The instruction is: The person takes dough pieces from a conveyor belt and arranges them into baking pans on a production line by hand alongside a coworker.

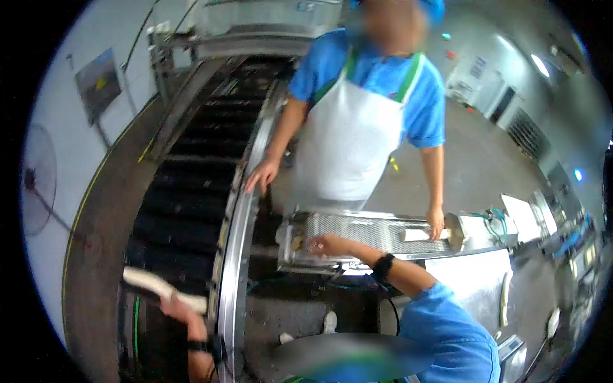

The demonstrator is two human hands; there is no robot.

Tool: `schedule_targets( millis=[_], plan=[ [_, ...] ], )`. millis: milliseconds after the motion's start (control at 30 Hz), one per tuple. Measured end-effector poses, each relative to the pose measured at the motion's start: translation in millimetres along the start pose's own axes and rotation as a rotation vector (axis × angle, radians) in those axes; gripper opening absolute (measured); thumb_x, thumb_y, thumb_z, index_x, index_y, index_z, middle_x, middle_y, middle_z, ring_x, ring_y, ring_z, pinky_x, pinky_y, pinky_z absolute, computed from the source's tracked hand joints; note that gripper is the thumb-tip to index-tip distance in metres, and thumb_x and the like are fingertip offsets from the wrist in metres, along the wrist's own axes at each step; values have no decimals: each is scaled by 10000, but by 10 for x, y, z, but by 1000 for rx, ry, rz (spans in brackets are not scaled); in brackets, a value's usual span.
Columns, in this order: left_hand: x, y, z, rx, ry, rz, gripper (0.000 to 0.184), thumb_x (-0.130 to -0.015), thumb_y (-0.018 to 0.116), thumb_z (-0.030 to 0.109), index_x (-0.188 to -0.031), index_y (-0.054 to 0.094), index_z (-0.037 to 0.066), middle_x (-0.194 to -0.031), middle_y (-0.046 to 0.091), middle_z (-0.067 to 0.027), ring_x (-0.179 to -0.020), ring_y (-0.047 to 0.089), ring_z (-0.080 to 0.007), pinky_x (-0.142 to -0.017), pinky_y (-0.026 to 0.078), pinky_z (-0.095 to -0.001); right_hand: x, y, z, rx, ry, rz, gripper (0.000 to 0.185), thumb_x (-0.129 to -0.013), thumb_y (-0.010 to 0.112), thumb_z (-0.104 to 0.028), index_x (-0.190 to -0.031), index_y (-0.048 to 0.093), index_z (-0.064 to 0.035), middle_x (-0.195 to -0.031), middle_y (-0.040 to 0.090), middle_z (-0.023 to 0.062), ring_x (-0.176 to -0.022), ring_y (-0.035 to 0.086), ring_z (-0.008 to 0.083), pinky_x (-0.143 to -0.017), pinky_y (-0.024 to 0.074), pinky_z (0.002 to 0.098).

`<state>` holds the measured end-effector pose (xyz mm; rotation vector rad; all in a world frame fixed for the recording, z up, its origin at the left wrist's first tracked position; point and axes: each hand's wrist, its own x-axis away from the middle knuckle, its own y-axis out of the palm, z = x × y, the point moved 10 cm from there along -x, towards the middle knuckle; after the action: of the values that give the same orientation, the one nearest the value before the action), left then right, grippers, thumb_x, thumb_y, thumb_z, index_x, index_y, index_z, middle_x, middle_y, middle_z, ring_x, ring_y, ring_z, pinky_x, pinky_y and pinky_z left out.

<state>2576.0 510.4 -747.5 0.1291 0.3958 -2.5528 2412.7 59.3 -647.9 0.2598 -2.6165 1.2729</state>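
Note:
My left hand (179, 309) is at the lower left, its fingers closed round a long, pale, slightly curved stick-shaped piece (145, 279). That piece lies across the near end of the black slatted conveyor (185, 204); its exact kind is not clear. My right hand (331, 246) reaches over the left end of the metal mesh conveyor (357, 231), fingers loosely bent and apart, with nothing visible in them. Just left of it is a small brownish round thing (297, 243). Farther right on the mesh, a shorter whitish piece (415, 235) lies under a co-worker's hand (436, 223).
A co-worker in a white apron (345, 140) stands across the mesh conveyor, the other hand (263, 174) at the metal rail (236, 268). A metal table (472, 281) stands right of my arm, with a thin pale strip (504, 300) at its edge. A fan (41, 179) is far left.

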Motion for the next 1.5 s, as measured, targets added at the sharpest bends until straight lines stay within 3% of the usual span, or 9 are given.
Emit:
schedule_targets(
  millis=[67,133,367,633,900,1033,1100,1367,1500],
  plan=[
    [4,-70,-156,-94,-64,98,384,-720,479,118,-1055,391,-48,-1025,371,-222,-954,384,-315,-795,335,-377,390,-127,647,24,155,140,370,-755,500,-265,-1026,456,-17,-846,557,137,-736,540,160,-622,433,291],
    [113,-98,281,-188,-131,49,398,-757,434,168,-1102,352,-13,-1104,290,-209,-1000,340,-316,-814,319,-378,897,-73,1378,-370,442,120,328,-758,503,-231,-998,465,-12,-876,544,109,-720,553,162,-591,460,271],
    [269,49,524,-240,-150,51,399,-790,381,197,-1138,315,13,-1165,212,-180,-1025,305,-312,-825,309,-392,1936,-99,2558,-927,627,484,274,-764,489,-190,-963,459,-4,-790,543,104,-612,565,166,-463,479,256],
    [283,240,655,-24,-157,22,411,-786,386,206,-1141,313,14,-1160,228,-184,-995,336,-323,-815,316,-389,2168,-252,2770,-770,764,469,308,-760,495,-224,-981,477,-10,-830,553,108,-665,566,169,-504,471,250],
    [277,339,801,-243,-128,-23,421,-800,378,268,-1140,318,27,-1168,212,-203,-1011,331,-344,-783,344,-402,2660,-156,3099,-752,880,450,304,-763,478,-171,-1014,430,-8,-865,538,101,-635,552,180,-481,473,266],
    [150,295,669,-314,-26,17,426,-797,384,266,-1116,325,-9,-1132,268,-225,-954,378,-357,-758,364,-418,2991,131,3684,-586,935,433,118,-713,480,-100,-769,571,-49,-760,551,51,-660,518,120,-526,441,232],
    [144,329,774,-352,30,-46,415,-788,396,267,-1087,362,-19,-1083,344,-234,-901,422,-363,-714,388,-432,3220,-132,3543,-426,758,652,138,-688,507,-168,-753,574,-67,-722,538,66,-610,500,123,-479,430,258],
    [-65,321,626,-361,-7,91,344,-796,399,258,-972,486,-24,-945,509,-177,-804,499,-306,-703,404,-406,4170,-67,4101,-470,1072,1008,234,-674,509,-157,-831,540,14,-700,541,65,-565,504,135,-438,394,246],
    [194,461,1021,-463,216,-31,324,-758,448,221,-967,476,-24,-903,512,-175,-767,501,-273,-684,405,-366,4499,-315,4180,-240,1313,1138,448,-709,502,-360,-899,511,46,-884,524,208,-778,513,295,-676,397,352]
  ],
)
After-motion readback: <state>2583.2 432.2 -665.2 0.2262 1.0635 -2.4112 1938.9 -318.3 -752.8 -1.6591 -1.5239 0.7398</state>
